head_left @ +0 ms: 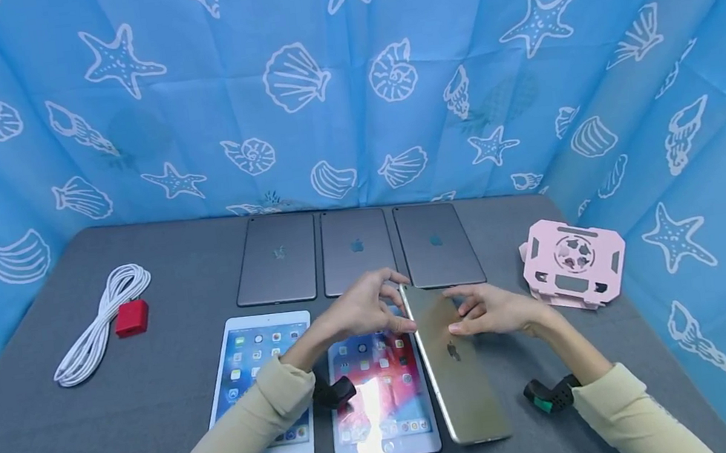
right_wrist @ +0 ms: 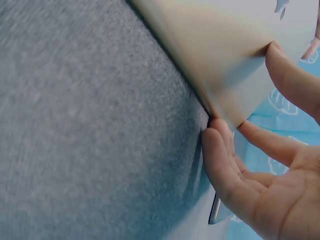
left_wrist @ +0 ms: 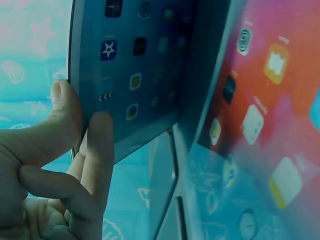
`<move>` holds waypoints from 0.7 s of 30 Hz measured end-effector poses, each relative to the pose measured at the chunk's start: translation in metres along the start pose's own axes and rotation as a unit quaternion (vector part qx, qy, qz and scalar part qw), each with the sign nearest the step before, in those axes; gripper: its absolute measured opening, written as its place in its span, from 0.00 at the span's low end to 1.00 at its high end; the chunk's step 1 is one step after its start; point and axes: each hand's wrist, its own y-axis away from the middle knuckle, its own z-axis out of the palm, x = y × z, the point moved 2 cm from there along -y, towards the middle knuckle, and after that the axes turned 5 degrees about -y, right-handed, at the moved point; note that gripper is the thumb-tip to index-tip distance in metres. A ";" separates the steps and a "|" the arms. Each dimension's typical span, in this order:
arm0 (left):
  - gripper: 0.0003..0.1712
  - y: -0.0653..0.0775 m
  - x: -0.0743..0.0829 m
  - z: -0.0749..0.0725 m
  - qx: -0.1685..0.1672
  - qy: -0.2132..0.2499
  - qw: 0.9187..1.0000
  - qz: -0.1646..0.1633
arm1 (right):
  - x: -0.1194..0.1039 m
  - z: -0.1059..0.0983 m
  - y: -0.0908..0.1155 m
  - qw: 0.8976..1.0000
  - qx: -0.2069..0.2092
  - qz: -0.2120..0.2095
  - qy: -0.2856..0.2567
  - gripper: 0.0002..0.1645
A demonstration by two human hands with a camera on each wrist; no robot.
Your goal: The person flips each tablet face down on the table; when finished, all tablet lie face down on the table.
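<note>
A gold-backed tablet (head_left: 466, 394) stands tilted on its long side at the front right, its left edge raised and its back with a dark apple logo facing right. My left hand (head_left: 372, 306) pinches the raised edge near the far end, thumb and fingers on opposite faces; its lit screen with app icons (left_wrist: 137, 75) shows in the left wrist view. At the far right corner my right hand (head_left: 496, 308) holds the same tablet, thumb on the back and fingers (right_wrist: 217, 150) at the lower edge. Just left lies a white-framed tablet (head_left: 384, 411), screen up and lit.
Another white tablet (head_left: 253, 358) lies screen up, partly under my left forearm. Three dark grey tablets (head_left: 275, 259), (head_left: 355, 246), (head_left: 439, 244) lie face down in a back row. A coiled white cable (head_left: 104, 316) and red charger block (head_left: 132, 318) are left; a pink case (head_left: 572, 262) stands right.
</note>
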 end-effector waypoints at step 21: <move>0.42 -0.031 -0.017 0.032 0.001 -0.115 0.993 -0.003 | 0.017 -0.011 0.019 0.988 0.122 0.042 0.087 0.49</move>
